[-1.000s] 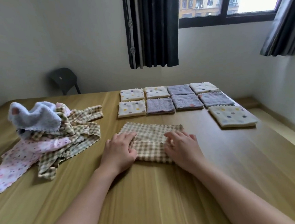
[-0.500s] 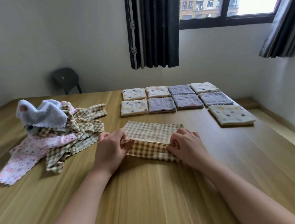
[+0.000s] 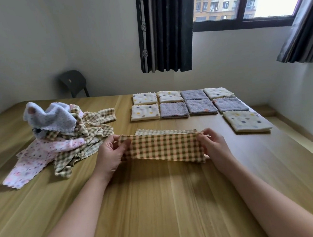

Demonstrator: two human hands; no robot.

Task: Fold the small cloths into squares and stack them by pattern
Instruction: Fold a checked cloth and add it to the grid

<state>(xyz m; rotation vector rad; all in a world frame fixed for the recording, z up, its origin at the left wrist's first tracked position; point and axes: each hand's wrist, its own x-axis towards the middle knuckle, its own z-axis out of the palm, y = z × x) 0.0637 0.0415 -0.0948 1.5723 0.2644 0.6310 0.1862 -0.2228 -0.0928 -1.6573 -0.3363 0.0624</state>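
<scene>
While thumb & fingers (image 3: 123, 145) of the left hand (image 3: 109, 156) pinched one end and the right hand (image 3: 215, 147) pinched the other, the checked cloth (image 3: 163, 147) hung taut as a folded strip over the desk's (image 3: 158, 202) middle. Folded squares (image 3: 173, 109) lay in rows twd the far-right corner; unfolded pile (image 3: 59, 137) sat near the left edge.

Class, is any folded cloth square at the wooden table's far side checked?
No, those folded cloth squares are all cream dotted or grey, none checked.
</scene>
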